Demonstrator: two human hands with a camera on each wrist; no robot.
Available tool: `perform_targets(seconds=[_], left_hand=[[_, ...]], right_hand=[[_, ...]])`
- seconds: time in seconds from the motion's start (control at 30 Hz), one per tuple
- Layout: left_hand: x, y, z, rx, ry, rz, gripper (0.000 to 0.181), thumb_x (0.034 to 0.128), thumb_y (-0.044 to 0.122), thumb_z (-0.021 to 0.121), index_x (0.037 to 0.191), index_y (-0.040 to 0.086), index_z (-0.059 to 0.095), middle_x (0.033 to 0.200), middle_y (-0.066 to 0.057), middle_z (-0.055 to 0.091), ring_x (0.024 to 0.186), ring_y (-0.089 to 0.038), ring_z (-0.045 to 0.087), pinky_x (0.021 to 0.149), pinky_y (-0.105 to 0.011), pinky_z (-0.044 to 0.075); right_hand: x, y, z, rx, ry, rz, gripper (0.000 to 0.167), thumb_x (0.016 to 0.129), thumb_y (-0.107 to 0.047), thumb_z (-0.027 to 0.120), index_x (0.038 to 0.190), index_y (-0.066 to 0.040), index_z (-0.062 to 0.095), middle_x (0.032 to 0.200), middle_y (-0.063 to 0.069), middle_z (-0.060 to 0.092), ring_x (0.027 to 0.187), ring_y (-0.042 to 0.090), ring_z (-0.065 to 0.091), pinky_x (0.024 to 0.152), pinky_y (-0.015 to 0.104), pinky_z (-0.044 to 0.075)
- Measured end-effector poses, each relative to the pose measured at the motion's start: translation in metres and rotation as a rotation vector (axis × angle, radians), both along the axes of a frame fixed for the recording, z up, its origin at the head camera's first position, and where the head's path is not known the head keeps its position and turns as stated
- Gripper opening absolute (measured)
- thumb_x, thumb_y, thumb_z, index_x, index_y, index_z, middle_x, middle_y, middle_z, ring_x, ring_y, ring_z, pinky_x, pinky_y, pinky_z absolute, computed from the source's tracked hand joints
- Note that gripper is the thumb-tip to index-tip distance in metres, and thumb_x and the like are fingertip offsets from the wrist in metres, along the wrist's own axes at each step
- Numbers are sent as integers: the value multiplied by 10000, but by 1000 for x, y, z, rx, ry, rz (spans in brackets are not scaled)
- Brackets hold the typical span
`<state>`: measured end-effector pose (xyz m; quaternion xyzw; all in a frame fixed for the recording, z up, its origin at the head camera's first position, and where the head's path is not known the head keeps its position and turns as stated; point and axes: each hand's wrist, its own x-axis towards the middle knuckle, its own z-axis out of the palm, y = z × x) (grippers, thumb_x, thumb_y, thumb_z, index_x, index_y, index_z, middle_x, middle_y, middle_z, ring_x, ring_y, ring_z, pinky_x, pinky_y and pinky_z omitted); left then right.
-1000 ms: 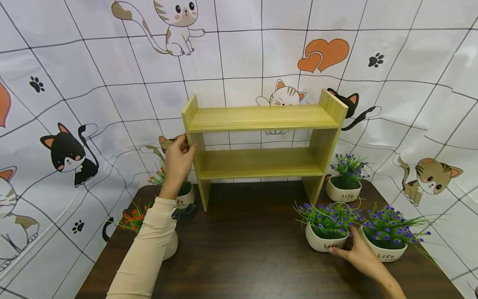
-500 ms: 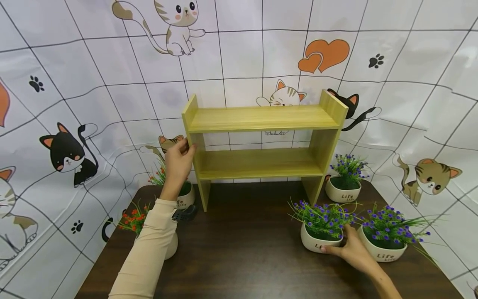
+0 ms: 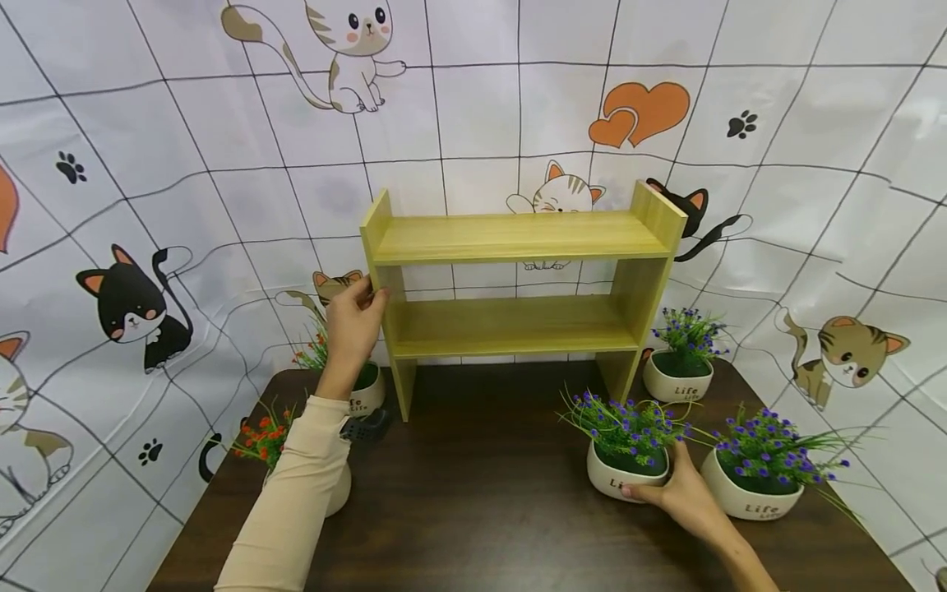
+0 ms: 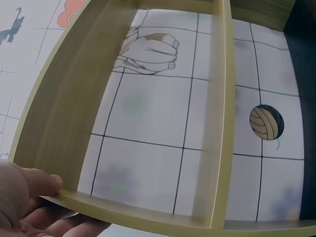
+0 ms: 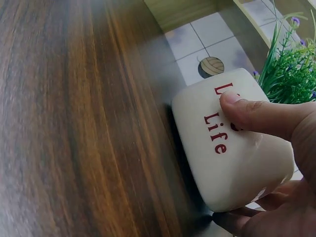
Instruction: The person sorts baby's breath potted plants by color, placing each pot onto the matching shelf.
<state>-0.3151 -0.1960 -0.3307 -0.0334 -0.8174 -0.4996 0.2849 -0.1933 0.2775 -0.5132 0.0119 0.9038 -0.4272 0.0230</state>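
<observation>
A two-tier light wooden shelf (image 3: 518, 341) stands on the dark table in the head view. My left hand (image 3: 353, 325) pinches the edge of its left side panel; in the left wrist view the thumb (image 4: 44, 181) lies inside the panel and the fingers outside. My right hand (image 3: 688, 497) grips a white pot with purple flowers (image 3: 620, 478) from its right side. The right wrist view shows the thumb across the red lettering on this potted plant (image 5: 227, 158), fingers partly hidden behind it. Whether its base touches the table I cannot tell.
Another purple-flowered pot (image 3: 750, 493) stands right of my right hand, and one more (image 3: 676, 382) at the back right. Two red-flowered pots, one rear (image 3: 367, 399) and one nearer (image 3: 339, 493), sit on the left, partly behind my arm. A cat-print wall covering (image 3: 481, 107) lies behind.
My right hand has moved left with the potted plant, widening its gap from the pot on the right. The left hand stays at the shelf's side panel.
</observation>
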Motion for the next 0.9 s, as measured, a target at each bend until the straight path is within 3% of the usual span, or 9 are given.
perform_targets(seconds=[0.17, 0.47, 0.6, 0.73, 0.8, 0.9], left_hand=[[-1, -1, 0, 2, -17, 1, 408, 1075, 170, 661, 1436, -17, 650, 1348, -253, 711, 1225, -388, 727, 999, -517, 604], [-2, -2, -3, 3, -12, 5, 393, 1076, 192, 661, 1411, -13, 674, 1299, -250, 737, 1180, -382, 746, 970, -526, 614], [-2, -2, -4, 9, -9, 0, 390, 1075, 196, 663, 1406, -10, 679, 1299, -243, 739, 1175, -380, 749, 971, -526, 613], [-3, -1, -5, 16, -5, -6, 389, 1072, 187, 667, 1406, -13, 678, 1294, -244, 741, 1171, -375, 751, 969, -521, 612], [-3, -1, -5, 13, 0, -2, 385, 1069, 180, 670, 1402, -13, 681, 1291, -242, 742, 1163, -369, 755, 947, -474, 621], [-3, -2, -5, -1, 12, 15, 368, 1068, 171, 673, 1386, -12, 694, 1285, -232, 746, 1150, -362, 762, 853, -261, 607]], right_hand=[[-1, -6, 0, 33, 31, -14, 1126, 787, -441, 955, 1586, 24, 313, 1487, 338, 563, 1375, 533, 558, 1116, 650, 467], [1, -22, 13, 17, -10, -8, 1221, 781, -504, 945, 1628, 46, 259, 1544, 360, 502, 1410, 551, 519, 1113, 658, 472], [0, -31, 22, -18, 35, -20, 1122, 769, -485, 960, 1600, -40, 351, 1450, 259, 626, 1293, 422, 644, 1058, 556, 525], [-3, -39, 34, -49, 89, -23, 1076, 762, -470, 970, 1597, -114, 393, 1415, 190, 669, 1222, 307, 670, 1003, 456, 528], [-5, -44, 40, -55, 105, -16, 1051, 761, -473, 969, 1583, -125, 415, 1401, 174, 676, 1200, 285, 670, 974, 429, 533], [-8, -50, 48, -67, 117, 6, 1010, 764, -482, 965, 1559, -144, 441, 1381, 146, 683, 1155, 255, 667, 926, 390, 534]])
